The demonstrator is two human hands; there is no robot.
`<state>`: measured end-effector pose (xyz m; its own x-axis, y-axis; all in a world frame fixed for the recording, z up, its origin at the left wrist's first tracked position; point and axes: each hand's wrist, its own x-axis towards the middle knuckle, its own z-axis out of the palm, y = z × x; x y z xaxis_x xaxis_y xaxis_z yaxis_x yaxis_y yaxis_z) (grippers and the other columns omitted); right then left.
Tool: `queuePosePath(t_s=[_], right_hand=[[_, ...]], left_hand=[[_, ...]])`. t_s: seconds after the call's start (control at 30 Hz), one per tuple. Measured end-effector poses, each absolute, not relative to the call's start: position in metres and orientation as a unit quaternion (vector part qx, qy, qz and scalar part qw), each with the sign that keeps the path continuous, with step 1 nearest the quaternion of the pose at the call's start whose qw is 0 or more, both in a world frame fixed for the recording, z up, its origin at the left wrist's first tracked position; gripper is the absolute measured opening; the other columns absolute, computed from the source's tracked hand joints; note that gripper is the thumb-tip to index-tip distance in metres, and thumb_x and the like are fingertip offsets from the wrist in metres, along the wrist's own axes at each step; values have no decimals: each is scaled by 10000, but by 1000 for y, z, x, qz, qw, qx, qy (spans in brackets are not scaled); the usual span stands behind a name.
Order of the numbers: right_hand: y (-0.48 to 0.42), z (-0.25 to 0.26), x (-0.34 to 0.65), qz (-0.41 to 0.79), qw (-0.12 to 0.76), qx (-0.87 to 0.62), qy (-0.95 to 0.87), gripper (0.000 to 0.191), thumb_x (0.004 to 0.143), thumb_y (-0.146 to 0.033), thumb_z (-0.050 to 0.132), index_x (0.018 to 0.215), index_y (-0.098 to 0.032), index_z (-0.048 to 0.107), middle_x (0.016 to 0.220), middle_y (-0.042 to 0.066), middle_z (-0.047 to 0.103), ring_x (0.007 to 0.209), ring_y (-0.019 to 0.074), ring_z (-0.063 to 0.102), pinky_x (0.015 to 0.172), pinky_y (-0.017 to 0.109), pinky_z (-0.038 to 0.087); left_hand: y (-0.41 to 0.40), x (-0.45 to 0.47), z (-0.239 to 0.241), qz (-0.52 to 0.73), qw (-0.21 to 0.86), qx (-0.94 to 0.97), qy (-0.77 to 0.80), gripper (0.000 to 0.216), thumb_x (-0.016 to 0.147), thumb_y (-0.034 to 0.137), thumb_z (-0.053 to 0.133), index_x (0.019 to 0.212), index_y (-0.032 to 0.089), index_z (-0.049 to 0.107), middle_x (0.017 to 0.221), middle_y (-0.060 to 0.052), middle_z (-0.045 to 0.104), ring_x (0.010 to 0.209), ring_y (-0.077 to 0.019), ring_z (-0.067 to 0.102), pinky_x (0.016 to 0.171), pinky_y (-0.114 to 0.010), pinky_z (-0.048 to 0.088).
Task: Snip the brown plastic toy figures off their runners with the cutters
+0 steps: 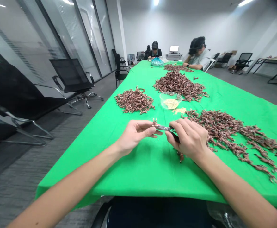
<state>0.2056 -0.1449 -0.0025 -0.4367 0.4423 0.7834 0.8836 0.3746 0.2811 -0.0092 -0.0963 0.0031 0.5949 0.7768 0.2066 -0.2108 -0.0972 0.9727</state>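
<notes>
My left hand (136, 134) pinches a small brown dried piece (155, 122) between thumb and fingertips above the green table (138, 171). My right hand (188, 137) is closed on a small metal tool (163, 128), scissors or tweezers, whose tip meets that piece. A long heap of the same brown pieces (228, 129) lies right beside my right hand. A clear plastic bowl (170, 99) with pale yellow bits stands just beyond my hands, with some yellow bits (179, 110) spilled next to it.
Further brown heaps lie at the left (134, 100) and centre back (180, 84). Other people (197, 53) sit at the table's far end near a blue bag (156, 62). Black chairs (74, 79) stand along the glass wall on the left.
</notes>
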Motion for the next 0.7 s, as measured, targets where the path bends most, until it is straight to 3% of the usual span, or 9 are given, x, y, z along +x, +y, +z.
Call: queuePosePath(t_s=[0.27, 0.43, 0.7], right_hand=[[-145, -4, 207, -369, 298, -427, -770, 237, 928, -400, 564, 974, -171, 600, 799, 46, 667, 702, 175, 549, 600, 327, 322], [-147, -4, 208, -395, 287, -415, -768, 251, 929, -403, 568, 1006, -167, 602, 837, 53, 694, 710, 178, 564, 587, 342, 302], [-149, -3, 207, -405, 292, -404, -767, 251, 940, -401, 554, 1036, -177, 611, 873, 58, 708, 722, 181, 578, 589, 344, 302]], left_hand=[[-96, -9, 2, 382, 645, 625, 218, 255, 865, 305, 715, 1058, 142, 750, 1068, -126, 752, 920, -226, 724, 768, -307, 581], [-97, -9, 2, 377, 664, 605, 226, 227, 862, 277, 722, 1033, 129, 750, 948, -108, 768, 800, -175, 722, 721, -269, 566], [-99, -9, 5, 366, 670, 599, 243, 248, 835, 339, 743, 948, 119, 756, 805, -90, 754, 735, -171, 704, 677, -261, 537]])
